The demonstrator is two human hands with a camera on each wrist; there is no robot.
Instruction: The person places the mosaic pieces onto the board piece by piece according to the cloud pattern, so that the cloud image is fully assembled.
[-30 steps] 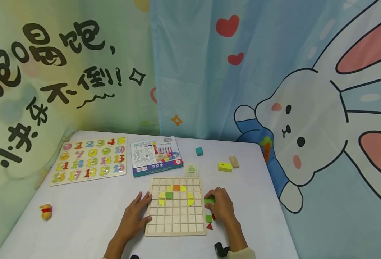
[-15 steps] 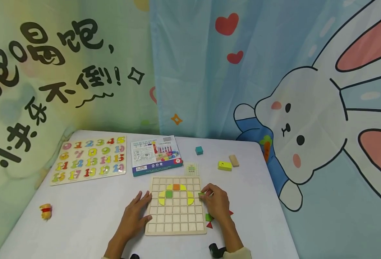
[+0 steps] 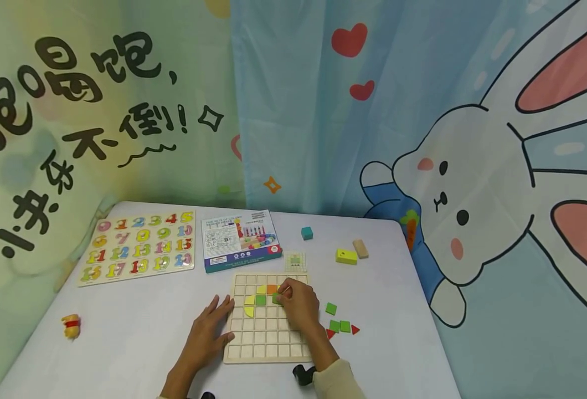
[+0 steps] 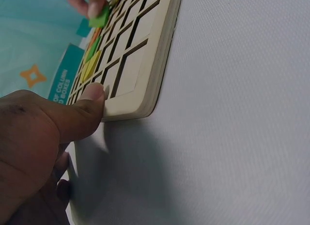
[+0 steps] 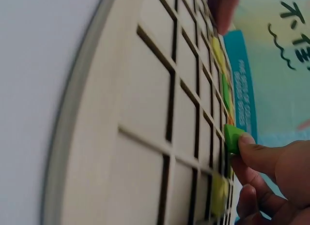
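The right hand point(image 3: 298, 303) pinches a green tile point(image 5: 233, 137) between thumb and fingertips, holding it just over the upper middle cells of the wooden grid board point(image 3: 268, 343). Just left of the pinch sit a green square point(image 3: 260, 300), yellow curved pieces point(image 3: 249, 303) and an orange square point(image 3: 271, 288), already seated in their cells. The step in hand looks like seating this tile beside them; the next move calls for squaring its edges to the cell walls and pressing it down flat, since the ribs between cells leave little slack. Further left, the left hand point(image 3: 209, 327) rests flat on the table point(image 3: 134, 327), its thumb point(image 4: 89, 101) pressed against the board's left rim, fingers relaxed, gripping nothing. Right of the grip, loose green squares point(image 3: 330, 308) and red triangles point(image 3: 355, 329) lie on the table, near the board's right edge. Toward the wearer the lower rows are open, leaving room for the wrist.
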